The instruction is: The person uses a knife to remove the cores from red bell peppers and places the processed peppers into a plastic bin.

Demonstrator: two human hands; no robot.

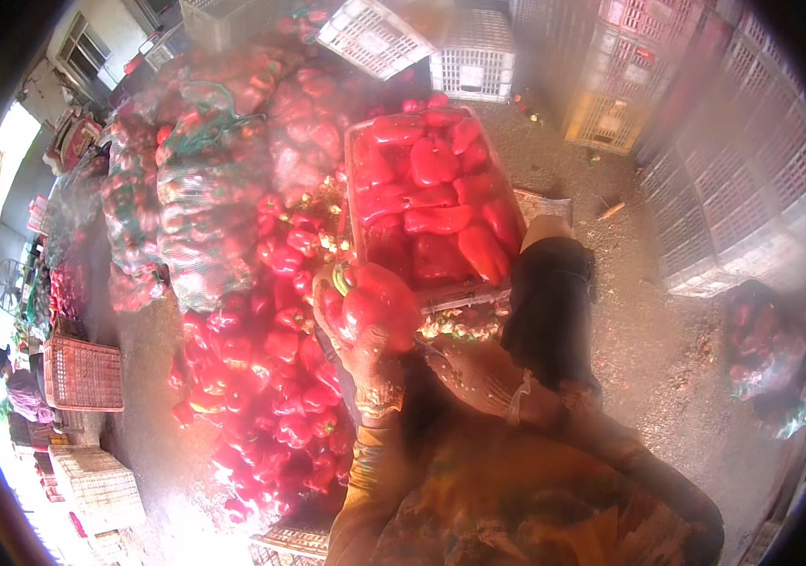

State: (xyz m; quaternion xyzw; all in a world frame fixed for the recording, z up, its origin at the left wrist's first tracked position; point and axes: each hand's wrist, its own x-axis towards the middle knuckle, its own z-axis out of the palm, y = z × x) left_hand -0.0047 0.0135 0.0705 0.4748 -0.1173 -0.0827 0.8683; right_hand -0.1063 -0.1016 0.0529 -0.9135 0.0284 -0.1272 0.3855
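Observation:
My left hand (367,363), in a pale, dirty glove, is closed round a large red bell pepper (379,307) whose green stem points to the upper left. Close by on the right, my right hand (478,373) is low over my lap, its fingertips hidden behind the pepper and in blur, so what it may hold does not show. Just beyond both hands stands a crate (436,300) heaped with stemless red peppers (436,219). A loose pile of red bell peppers (275,396) spreads over the floor at my left.
Mesh sacks of peppers (200,208) lean together at the far left. Cut stems and cores (464,323) litter the floor by the crate. Stacked plastic crates (723,170) line the right side. A person (25,387) is at the far left, near a red crate (84,374).

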